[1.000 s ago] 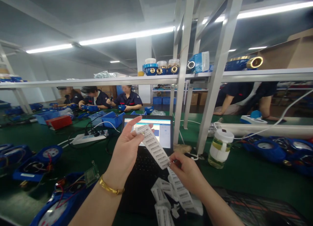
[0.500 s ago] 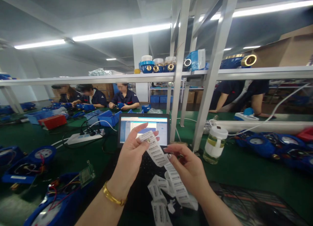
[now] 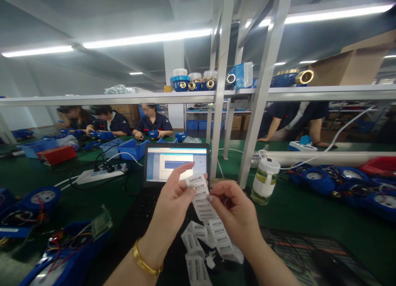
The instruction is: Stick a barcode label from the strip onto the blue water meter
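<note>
Holding a label strip, hands drawn closer

Pinching the strip [image 3: 202, 199] at its top end, the left hand [image 3: 173, 203] has thumb and forefinger shut on it. The right hand [image 3: 233, 209] grips it just below, fingers curled closed. Since a second ago the hands have come together, so less strip spans between them. Its long axis runs near upright, tilted down to the right; the loose tail hangs under the right fingers over the laptop [image 3: 176, 164].
</note>
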Demonstrator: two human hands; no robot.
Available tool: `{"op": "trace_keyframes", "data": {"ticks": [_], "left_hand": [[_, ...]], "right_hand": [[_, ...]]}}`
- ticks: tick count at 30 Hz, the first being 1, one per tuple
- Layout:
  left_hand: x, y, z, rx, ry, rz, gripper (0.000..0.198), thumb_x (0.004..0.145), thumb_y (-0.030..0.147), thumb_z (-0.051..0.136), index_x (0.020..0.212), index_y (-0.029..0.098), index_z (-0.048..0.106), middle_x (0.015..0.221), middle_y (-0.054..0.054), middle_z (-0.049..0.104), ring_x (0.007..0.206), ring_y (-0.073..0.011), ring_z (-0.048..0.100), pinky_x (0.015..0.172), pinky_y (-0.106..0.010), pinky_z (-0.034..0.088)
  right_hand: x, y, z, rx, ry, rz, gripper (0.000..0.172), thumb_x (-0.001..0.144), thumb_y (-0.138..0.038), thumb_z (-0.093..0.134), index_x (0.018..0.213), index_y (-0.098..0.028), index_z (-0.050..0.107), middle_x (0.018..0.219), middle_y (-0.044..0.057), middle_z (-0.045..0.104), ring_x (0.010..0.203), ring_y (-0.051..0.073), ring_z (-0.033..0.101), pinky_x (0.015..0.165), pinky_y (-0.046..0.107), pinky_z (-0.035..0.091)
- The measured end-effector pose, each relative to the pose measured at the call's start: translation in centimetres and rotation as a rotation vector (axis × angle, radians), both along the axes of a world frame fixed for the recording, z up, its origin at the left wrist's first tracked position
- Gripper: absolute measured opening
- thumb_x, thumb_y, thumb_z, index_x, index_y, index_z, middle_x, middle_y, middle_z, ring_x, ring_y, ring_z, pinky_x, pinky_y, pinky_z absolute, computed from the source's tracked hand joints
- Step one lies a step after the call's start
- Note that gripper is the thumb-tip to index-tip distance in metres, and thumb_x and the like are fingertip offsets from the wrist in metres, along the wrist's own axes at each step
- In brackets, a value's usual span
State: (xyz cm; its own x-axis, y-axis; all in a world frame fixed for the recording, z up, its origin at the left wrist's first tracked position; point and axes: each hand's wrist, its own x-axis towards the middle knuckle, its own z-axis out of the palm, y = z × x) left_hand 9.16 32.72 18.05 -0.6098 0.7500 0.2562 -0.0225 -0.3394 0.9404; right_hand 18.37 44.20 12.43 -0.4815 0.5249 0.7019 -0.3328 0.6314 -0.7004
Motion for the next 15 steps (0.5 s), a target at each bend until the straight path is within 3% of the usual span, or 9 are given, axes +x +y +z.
{"op": "trace_keyframes", "data": {"ticks": [6, 10, 15], "left_hand": [[-1.1, -0.1, 0.1, 0.032, 0.028, 0.092, 0.051, 0.076, 0.02, 0.059, 0.125, 0.025, 0.045, 0.083, -0.001, 0.07, 0.077, -0.0154, 0.063, 0.067, -0.023, 0.047], [-1.1, -0.2, -0.2, 0.002, 0.058, 0.153, 0.047, 0.075, 0.02, 0.06, 0.121, 0.022, 0.048, 0.076, -0.001, 0.069, 0.07, -0.0136, 0.061, 0.066, -0.022, 0.047], [0.2, -0.1, -0.6, -0.077, 0.067, 0.079, 0.044, 0.076, 0.023, 0.059, 0.118, 0.019, 0.048, 0.077, -0.002, 0.068, 0.07, -0.0153, 0.062, 0.067, -0.025, 0.048]], "right_hand": [[0.0, 0.1, -0.2, 0.063, -0.076, -0.003, 0.003, 0.083, -0.022, 0.053, 0.082, -0.02, 0.051, 0.072, -0.005, 0.053, 0.058, 0.011, 0.046, 0.052, 0.023, 0.035], [0.0, -0.1, -0.1, 0.121, -0.014, 0.021, 0.003, 0.084, -0.018, 0.053, 0.086, -0.021, 0.055, 0.078, -0.004, 0.054, 0.061, 0.01, 0.048, 0.052, 0.022, 0.035], [0.2, -0.5, 0.2, 0.183, 0.087, -0.013, 0.018, 0.088, -0.015, 0.053, 0.102, -0.024, 0.059, 0.091, -0.003, 0.059, 0.062, 0.01, 0.05, 0.053, 0.022, 0.039]]}}
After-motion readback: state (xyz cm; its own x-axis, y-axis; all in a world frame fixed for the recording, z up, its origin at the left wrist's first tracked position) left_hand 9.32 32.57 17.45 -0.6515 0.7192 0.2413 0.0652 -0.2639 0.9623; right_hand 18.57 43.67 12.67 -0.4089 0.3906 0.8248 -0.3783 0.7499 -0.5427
